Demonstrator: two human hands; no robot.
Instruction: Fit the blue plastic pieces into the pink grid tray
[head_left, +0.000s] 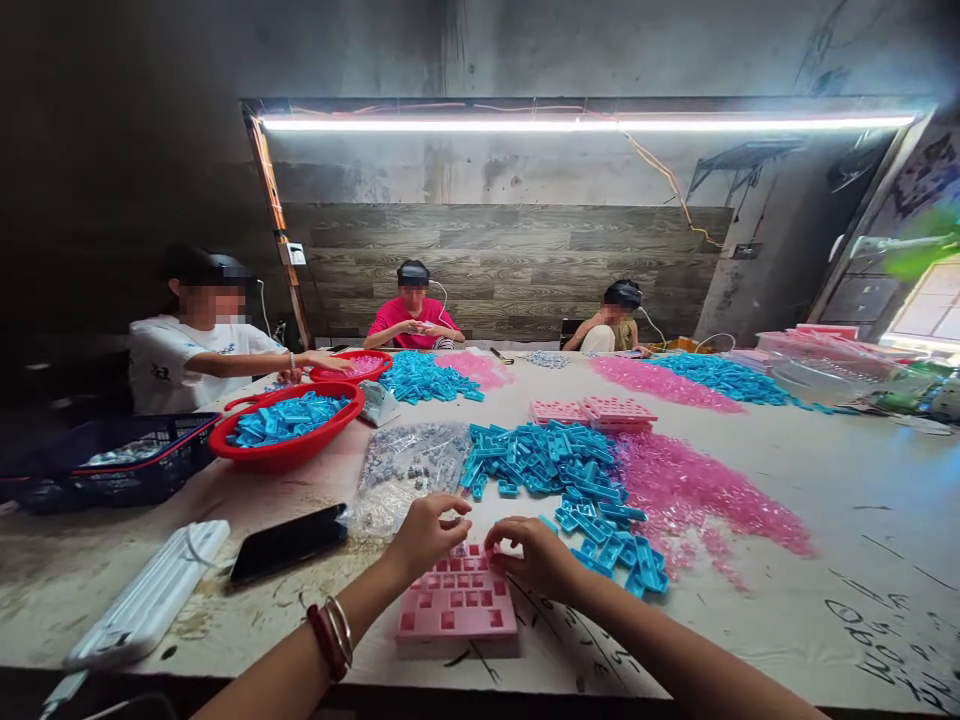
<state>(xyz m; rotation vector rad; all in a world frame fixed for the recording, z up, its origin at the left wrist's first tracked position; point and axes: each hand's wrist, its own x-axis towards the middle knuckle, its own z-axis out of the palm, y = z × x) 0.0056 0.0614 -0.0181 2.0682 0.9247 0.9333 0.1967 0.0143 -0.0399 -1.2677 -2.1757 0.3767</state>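
A pink block with rows of square holes lies on the table right in front of me. My left hand is over its far left part, thumb and fingers curled together in a pinch. Whatever is between those fingertips is too small to make out. At the block's far right edge, my right hand is also closed in a pinch, its fingertips close to the block. What it holds, if anything, is hidden. Just beyond my hands are a clear plastic bag of small grey parts and a heap of blue plastic pieces.
Pink translucent bits spread to the right, behind them stacked pink blocks. On the left are a red basin of blue pieces, a dark basket, a phone and a white power bank. Three people sit around the table.
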